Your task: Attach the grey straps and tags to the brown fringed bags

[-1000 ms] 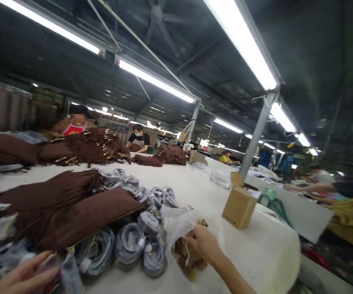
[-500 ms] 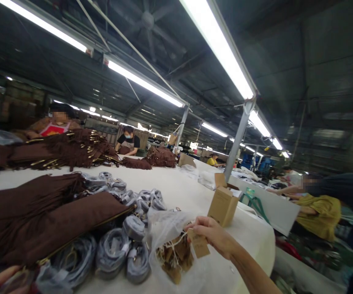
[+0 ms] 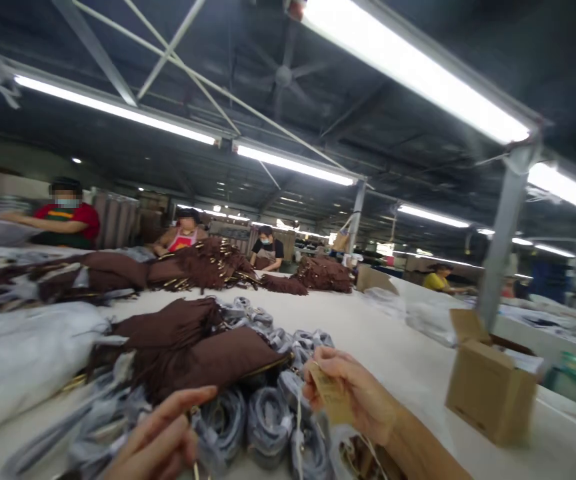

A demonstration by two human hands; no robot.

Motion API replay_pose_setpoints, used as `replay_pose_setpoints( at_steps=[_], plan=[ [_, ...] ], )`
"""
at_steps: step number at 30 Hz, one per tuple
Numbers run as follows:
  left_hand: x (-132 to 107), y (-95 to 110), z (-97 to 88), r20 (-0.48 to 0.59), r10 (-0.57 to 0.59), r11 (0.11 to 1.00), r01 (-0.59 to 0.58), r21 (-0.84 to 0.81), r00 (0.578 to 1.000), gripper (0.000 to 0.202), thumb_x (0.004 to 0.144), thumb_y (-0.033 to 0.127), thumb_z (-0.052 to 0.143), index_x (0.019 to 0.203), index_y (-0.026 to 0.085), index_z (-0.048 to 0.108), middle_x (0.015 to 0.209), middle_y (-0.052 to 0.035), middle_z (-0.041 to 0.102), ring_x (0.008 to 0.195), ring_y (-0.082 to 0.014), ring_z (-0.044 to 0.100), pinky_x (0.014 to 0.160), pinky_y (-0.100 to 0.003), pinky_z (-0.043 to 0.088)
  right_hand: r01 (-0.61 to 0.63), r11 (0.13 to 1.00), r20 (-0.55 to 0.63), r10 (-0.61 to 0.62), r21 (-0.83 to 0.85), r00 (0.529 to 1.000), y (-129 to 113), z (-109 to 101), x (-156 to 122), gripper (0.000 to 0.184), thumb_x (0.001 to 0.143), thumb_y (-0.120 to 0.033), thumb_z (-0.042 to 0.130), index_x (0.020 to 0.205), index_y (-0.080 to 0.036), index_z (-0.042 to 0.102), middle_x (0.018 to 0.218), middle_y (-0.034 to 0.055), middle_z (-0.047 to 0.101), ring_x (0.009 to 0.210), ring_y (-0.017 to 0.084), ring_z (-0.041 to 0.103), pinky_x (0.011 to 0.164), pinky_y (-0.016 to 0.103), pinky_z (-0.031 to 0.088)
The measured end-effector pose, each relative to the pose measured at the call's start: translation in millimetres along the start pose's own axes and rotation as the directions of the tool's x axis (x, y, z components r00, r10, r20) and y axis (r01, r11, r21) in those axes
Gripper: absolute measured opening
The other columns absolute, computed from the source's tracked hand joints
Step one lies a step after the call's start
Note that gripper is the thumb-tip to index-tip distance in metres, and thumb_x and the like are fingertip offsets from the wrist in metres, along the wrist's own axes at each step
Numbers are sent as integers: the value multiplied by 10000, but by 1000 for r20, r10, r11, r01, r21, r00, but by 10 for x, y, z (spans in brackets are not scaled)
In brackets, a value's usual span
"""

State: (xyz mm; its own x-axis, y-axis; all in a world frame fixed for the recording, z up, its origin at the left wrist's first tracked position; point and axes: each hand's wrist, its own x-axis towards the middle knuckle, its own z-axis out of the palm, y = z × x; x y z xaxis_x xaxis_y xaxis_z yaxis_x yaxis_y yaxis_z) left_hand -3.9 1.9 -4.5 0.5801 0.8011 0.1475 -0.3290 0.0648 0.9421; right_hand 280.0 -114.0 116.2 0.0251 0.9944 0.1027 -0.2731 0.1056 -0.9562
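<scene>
My right hand [image 3: 353,390] pinches a tan cardboard hang tag [image 3: 335,400], with white string hanging below it. More brown tags and strings [image 3: 363,457] lie in a clear plastic bag under that wrist. Lower down, my left hand [image 3: 161,437] has its index finger stretched out and its other fingers curled. A bit of gold-coloured metal shows beside the curled fingers; the rest of what they hold is hidden. Between and beyond the hands lie coiled grey straps in plastic [image 3: 268,427]. Behind them a dark brown fringed pouch [image 3: 233,357] with a gold zip rests on more brown pouches.
A white plastic bundle [image 3: 28,360] lies at left, and an opened cardboard box [image 3: 493,393] stands at right on the white table [image 3: 408,380]. Piles of brown pouches [image 3: 208,263] line the far side, with several co-workers behind. A grey post [image 3: 505,233] rises beyond the box.
The view has swung left, so the box appears farther right. My right hand has lifted the hang tag away from the tag bag. My left hand has come farther into view.
</scene>
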Motion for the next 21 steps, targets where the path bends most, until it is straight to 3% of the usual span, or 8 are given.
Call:
replay_pose_setpoints(
  at_steps=[3,5,8,10,14,18,21],
  plan=[
    [-13,-112,237,142,-121,962,151,-228,982,782,652,759,654,1214,220,585,1066,-130,675,464,-96,561,387,-185,172,-35,999,77,36,-5,996,212,356,268,309,672,-336,785,714,-194,513,717,8,688,674,192,693,587,274,527],
    [13,-164,302,234,-217,900,287,-329,948,795,652,783,619,1184,193,590,1172,-160,641,493,-92,593,391,-180,190,-39,999,103,39,-11,994,316,494,389,306,681,-338,783,706,-194,514,708,1,683,681,185,692,604,268,521],
    [17,-176,274,279,-290,858,378,-347,915,717,681,717,652,1112,147,594,932,-144,718,486,-92,593,406,-166,227,-24,999,109,27,-32,994,400,547,500,309,686,-349,786,694,-193,519,705,-9,671,683,178,687,609,262,512],
    [-4,-150,238,251,-287,879,359,-314,924,652,648,633,746,1044,135,604,771,-103,718,490,-99,595,415,-164,243,-29,998,92,33,-49,995,421,514,541,313,678,-360,793,701,-191,531,718,-10,669,685,178,686,617,265,513],
    [-36,-72,261,159,-352,881,384,-277,922,595,524,474,868,937,124,622,675,-41,673,479,-76,554,421,-169,255,-62,996,62,66,-63,996,431,427,584,325,671,-365,799,710,-198,522,724,-13,674,677,176,684,631,272,515],
    [-43,-46,355,91,-453,868,462,-185,887,498,446,326,825,870,139,642,536,35,584,416,-62,437,406,-187,217,-58,997,85,63,-58,994,457,405,615,317,691,-350,789,700,-198,511,713,-18,669,678,171,683,628,267,512],
    [-41,-81,394,80,-452,880,459,-120,888,373,480,243,726,833,145,656,461,82,475,394,-47,336,413,-191,153,-48,997,109,54,-55,993,487,427,635,318,700,-351,783,697,-196,505,713,-20,660,687,173,683,614,258,503]
  ],
)
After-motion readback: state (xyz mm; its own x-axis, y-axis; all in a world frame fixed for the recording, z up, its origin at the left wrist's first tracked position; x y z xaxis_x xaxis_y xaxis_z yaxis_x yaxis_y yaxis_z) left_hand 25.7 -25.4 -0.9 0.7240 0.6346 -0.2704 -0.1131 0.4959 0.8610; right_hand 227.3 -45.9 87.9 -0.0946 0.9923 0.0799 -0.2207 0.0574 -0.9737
